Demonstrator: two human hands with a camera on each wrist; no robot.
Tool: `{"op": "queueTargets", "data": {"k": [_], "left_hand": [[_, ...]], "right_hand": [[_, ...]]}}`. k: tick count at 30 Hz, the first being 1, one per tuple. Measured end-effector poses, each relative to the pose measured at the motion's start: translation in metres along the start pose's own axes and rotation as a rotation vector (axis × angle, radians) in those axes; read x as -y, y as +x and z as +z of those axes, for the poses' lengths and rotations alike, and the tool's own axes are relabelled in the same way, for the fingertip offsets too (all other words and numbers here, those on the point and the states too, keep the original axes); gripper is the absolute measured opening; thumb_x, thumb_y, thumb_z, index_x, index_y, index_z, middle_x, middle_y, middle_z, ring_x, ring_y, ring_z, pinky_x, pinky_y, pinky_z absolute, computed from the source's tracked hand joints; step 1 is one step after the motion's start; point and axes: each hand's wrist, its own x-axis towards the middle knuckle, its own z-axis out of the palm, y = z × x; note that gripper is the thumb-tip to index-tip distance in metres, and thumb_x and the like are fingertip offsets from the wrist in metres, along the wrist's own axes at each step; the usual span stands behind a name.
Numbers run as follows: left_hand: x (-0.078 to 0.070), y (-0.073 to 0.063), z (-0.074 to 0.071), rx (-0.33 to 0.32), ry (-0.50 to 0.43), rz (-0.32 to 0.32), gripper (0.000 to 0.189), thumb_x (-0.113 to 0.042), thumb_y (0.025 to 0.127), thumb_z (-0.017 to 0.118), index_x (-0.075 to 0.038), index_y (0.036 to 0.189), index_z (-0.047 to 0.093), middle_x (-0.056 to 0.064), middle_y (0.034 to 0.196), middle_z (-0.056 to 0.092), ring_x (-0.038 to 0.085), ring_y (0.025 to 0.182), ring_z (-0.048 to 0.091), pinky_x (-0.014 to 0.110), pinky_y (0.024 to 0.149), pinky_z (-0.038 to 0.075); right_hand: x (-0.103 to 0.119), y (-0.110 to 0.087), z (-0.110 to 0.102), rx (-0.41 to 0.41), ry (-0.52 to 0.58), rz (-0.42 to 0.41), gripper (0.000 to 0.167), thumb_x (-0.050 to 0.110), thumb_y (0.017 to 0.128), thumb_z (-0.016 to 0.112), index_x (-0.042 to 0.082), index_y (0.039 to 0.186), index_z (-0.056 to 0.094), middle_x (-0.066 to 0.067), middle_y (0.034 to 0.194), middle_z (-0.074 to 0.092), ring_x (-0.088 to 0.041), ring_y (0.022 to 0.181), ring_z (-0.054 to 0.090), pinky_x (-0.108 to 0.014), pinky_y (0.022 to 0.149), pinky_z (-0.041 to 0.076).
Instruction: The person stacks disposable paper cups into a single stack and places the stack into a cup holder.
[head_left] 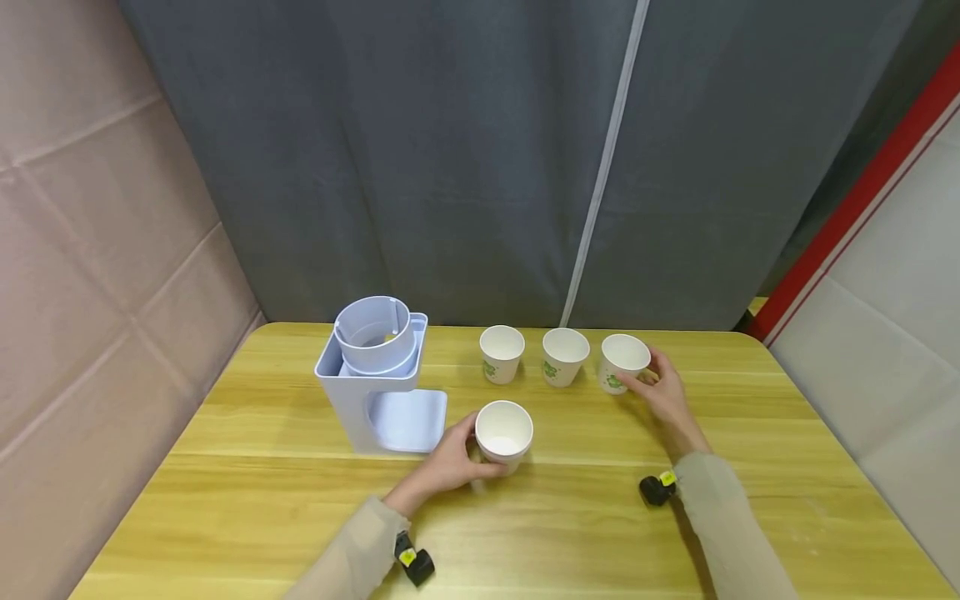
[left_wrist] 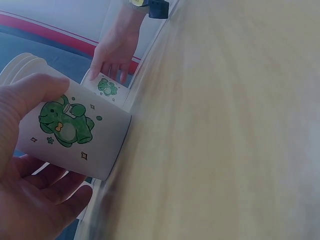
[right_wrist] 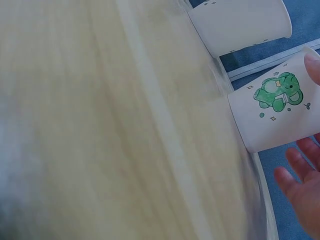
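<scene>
My left hand grips a small stack of nested white paper cups near the table's middle, thumb on the near side. In the left wrist view, several rims show at the stack's mouth, and the outer paper cup bears a green cartoon animal. My right hand holds the rightmost paper cup of the back row, thumb on its side near the rim and fingers on the far side. That cup stands upright, its base at the table in the right wrist view.
Two more upright paper cups, a left one and a middle one, stand in the back row. Left of them is a pale blue dispenser-like stand with a round container on top. A dark curtain hangs behind the wooden table.
</scene>
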Motion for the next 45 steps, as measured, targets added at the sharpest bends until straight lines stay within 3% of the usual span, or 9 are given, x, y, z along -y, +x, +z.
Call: {"op": "queueTargets", "data": {"k": [4, 8, 13, 15, 20, 25, 38, 45], "left_hand": [[0.0, 0.0, 0.0, 0.0, -0.002, -0.001, 0.069, 0.0, 0.068, 0.08, 0.009, 0.127, 0.047, 0.02, 0.122, 0.057, 0.033, 0.113, 0.053, 0.044, 0.099, 0.04], [0.0, 0.0, 0.0, 0.001, -0.001, 0.004, 0.068, 0.0, 0.068, 0.08, 0.009, 0.127, 0.047, 0.02, 0.122, 0.057, 0.033, 0.113, 0.053, 0.043, 0.099, 0.041], [0.001, 0.001, 0.0, 0.001, 0.015, 0.01, 0.067, 0.001, 0.068, 0.079, 0.009, 0.126, 0.047, 0.021, 0.121, 0.057, 0.034, 0.112, 0.053, 0.044, 0.098, 0.041], [0.01, 0.003, 0.002, -0.003, 0.021, 0.013, 0.068, 0.001, 0.067, 0.08, 0.009, 0.126, 0.047, 0.021, 0.121, 0.057, 0.034, 0.112, 0.053, 0.045, 0.098, 0.041], [0.038, 0.008, 0.006, -0.012, 0.025, 0.012, 0.072, -0.004, 0.067, 0.082, 0.004, 0.129, 0.047, 0.016, 0.123, 0.057, 0.029, 0.113, 0.053, 0.042, 0.098, 0.042], [0.041, 0.009, 0.005, -0.009, 0.005, 0.022, 0.073, -0.009, 0.067, 0.083, 0.002, 0.129, 0.047, 0.014, 0.124, 0.057, 0.027, 0.113, 0.053, 0.039, 0.099, 0.041], [0.039, 0.009, 0.005, -0.01, 0.009, 0.015, 0.073, -0.005, 0.067, 0.082, 0.003, 0.129, 0.047, 0.015, 0.124, 0.056, 0.028, 0.114, 0.053, 0.038, 0.099, 0.041], [0.009, 0.002, 0.001, -0.001, 0.009, 0.023, 0.069, 0.001, 0.067, 0.08, 0.01, 0.127, 0.046, 0.022, 0.121, 0.056, 0.034, 0.112, 0.053, 0.042, 0.098, 0.042]], "right_hand": [[0.002, 0.001, 0.001, -0.003, -0.003, 0.009, 0.067, 0.002, 0.08, 0.071, -0.005, 0.137, 0.037, -0.02, 0.125, 0.046, -0.002, 0.101, 0.041, -0.03, 0.093, 0.035], [0.005, 0.003, 0.001, 0.011, 0.002, 0.031, 0.067, 0.002, 0.081, 0.071, -0.006, 0.138, 0.036, -0.022, 0.127, 0.045, -0.011, 0.106, 0.041, -0.037, 0.098, 0.034], [0.008, 0.003, 0.003, 0.028, -0.029, 0.014, 0.065, 0.002, 0.081, 0.071, -0.008, 0.135, 0.037, -0.025, 0.127, 0.046, -0.006, 0.101, 0.041, -0.036, 0.094, 0.037], [0.005, 0.004, 0.003, 0.027, -0.046, -0.002, 0.065, 0.004, 0.081, 0.072, -0.007, 0.135, 0.038, -0.024, 0.126, 0.047, -0.002, 0.099, 0.04, -0.03, 0.089, 0.037], [0.001, 0.007, 0.006, 0.028, -0.038, -0.019, 0.067, 0.003, 0.08, 0.071, -0.007, 0.136, 0.035, -0.025, 0.127, 0.045, -0.011, 0.105, 0.042, -0.024, 0.086, 0.037], [0.003, 0.008, 0.009, 0.034, -0.03, -0.003, 0.069, 0.005, 0.081, 0.071, -0.007, 0.137, 0.033, -0.025, 0.13, 0.044, -0.017, 0.11, 0.041, -0.025, 0.087, 0.037], [0.004, 0.009, 0.012, 0.013, -0.025, 0.047, 0.069, 0.009, 0.082, 0.07, -0.007, 0.136, 0.031, -0.024, 0.131, 0.044, -0.025, 0.114, 0.04, -0.029, 0.09, 0.035], [0.005, 0.009, 0.012, -0.02, -0.018, 0.05, 0.067, 0.009, 0.082, 0.07, -0.007, 0.135, 0.033, -0.023, 0.128, 0.045, -0.02, 0.11, 0.04, -0.026, 0.087, 0.036]]}}
